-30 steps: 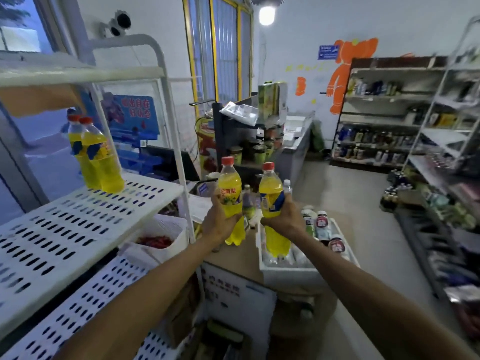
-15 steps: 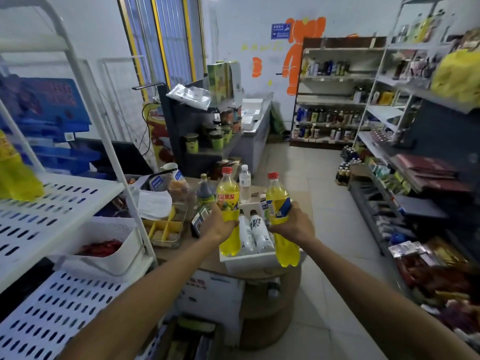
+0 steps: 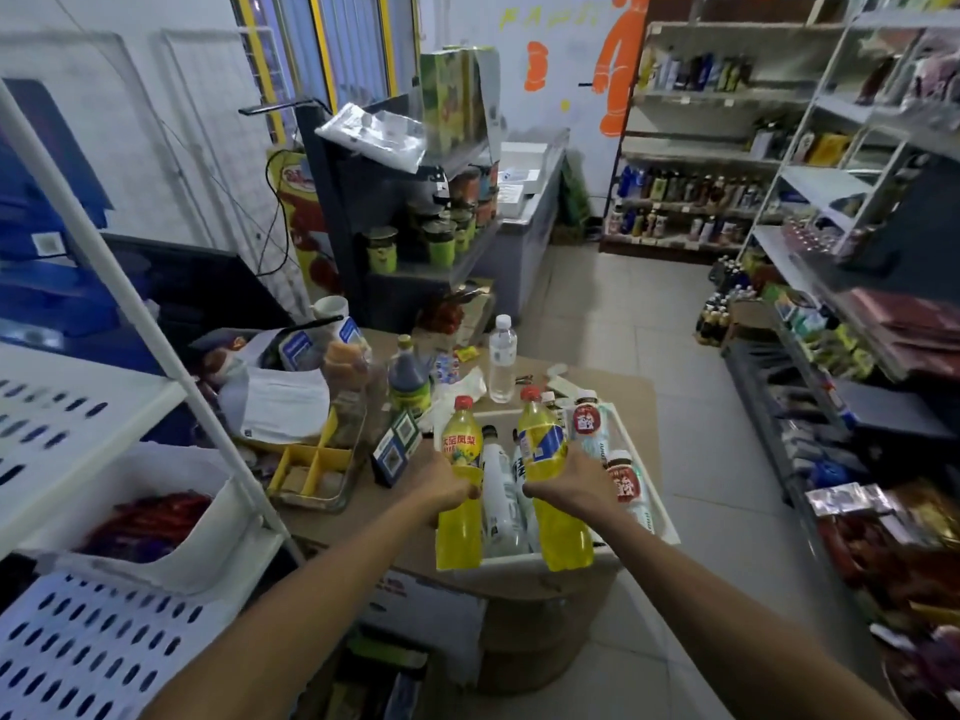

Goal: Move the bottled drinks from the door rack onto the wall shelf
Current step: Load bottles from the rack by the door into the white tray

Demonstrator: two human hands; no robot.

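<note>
Shelving: a white perforated rack point(image 3: 62, 407) filled 7 to 9 o'clock. Stocked wall shelves ran from 1 to 3 o'clock. Could not tell which one was the target. A white crate point(image 3: 514, 563) sat at 6 o'clock on a brown counter.

Task's things: left yellow bottle point(image 3: 457, 532) was in the left hand point(image 3: 441, 483), and right yellow bottle point(image 3: 566, 532) in the right hand point(image 3: 579, 483). Both were upright and off any surface at 6 o'clock, in front of the crate from this view. Each hand was wrapped round its bottle's middle, just under the label, and both looked firmly held.

Handling, judged:
- Both bottles were full to the shoulder, so fairly heavy, with much of the weight hanging below the grip.
- The thin plastic wall would dent under a squeeze but would not shatter.
- The skin was smooth and the label film possibly slick.
- The best hold was the waist under the label, as taken. The neck below the cap would suit a set-down among other stock.
- The base was narrow for the height, so each bottle should go down square or it could topple.

Counts, big to small:
- Yellow bottles: two, one per hand.
- White bottles point(image 3: 498, 496) in the crate between the hands: two seen.
- Red-labelled bottles point(image 3: 622, 480) on the crate's 3 o'clock side: two, plus one more cap behind them whose body was hidden.
- Clear water bottle point(image 3: 502, 361) at the crate's 12 o'clock: one.
- Red caps point(image 3: 463, 402) on the yellow bottles: two.
</note>
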